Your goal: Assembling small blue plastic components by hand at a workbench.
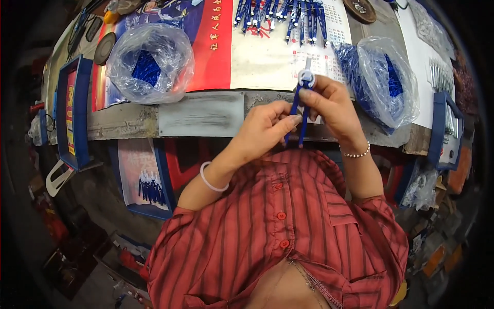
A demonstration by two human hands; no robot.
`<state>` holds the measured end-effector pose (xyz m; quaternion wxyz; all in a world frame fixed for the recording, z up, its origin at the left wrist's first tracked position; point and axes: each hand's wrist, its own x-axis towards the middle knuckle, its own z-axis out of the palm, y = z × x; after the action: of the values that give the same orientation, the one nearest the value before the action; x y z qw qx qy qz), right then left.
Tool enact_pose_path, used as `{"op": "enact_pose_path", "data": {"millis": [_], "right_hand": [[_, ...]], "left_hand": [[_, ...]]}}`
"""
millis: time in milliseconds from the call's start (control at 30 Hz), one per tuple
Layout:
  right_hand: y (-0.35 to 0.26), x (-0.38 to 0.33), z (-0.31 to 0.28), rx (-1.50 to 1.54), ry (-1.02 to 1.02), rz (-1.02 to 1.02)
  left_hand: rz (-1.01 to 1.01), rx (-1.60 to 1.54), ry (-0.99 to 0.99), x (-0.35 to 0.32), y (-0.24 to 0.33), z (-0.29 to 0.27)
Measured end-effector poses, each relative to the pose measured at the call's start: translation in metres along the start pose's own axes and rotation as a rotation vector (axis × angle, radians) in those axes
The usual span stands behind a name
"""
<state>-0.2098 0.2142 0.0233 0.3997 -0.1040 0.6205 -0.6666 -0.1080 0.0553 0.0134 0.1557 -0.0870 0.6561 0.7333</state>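
Observation:
A drawing compass [307, 79] with a white head and two blue legs is held upright over the table's front edge, its legs slightly apart. My right hand [333, 105] pinches it just under the head. The thumb and fingers of my left hand [265, 127] are closed on the left leg, lower down. A short grey stem shows above the head. Beyond my hands, several blue compass legs [288, 14] lie in a row on a printed sheet. Part of the right leg is hidden behind my fingers.
Clear plastic bags of blue parts stand left [116, 64] and right [407, 103] on the table. Blue trays sit at the left edge [81, 116] and right edge [437, 131]. Below the table, another blue tray [126, 193] holds several white-headed compasses. A grey plate [200, 114] lies at the front edge.

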Motion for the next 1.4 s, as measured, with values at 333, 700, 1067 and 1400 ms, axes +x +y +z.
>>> {"op": "enact_pose_path", "data": {"millis": [333, 700, 1067, 1400], "right_hand": [[-0.001, 0.042, -0.017, -0.308, 0.049, -0.029], [0.01, 0.058, -0.023, -0.341, -0.002, -0.029], [0.008, 0.059, -0.026, -0.303, -0.076, 0.008], [0.013, 0.058, -0.023, -0.243, -0.022, -0.102]], "left_hand": [[0.033, 0.222, 0.007, 0.04, -0.014, -0.022], [0.045, 0.27, 0.093, 0.044, -0.016, -0.021], [0.011, 0.325, 0.076, 0.044, -0.014, -0.02], [0.023, 0.343, 0.097, 0.044, -0.017, -0.019]]}}
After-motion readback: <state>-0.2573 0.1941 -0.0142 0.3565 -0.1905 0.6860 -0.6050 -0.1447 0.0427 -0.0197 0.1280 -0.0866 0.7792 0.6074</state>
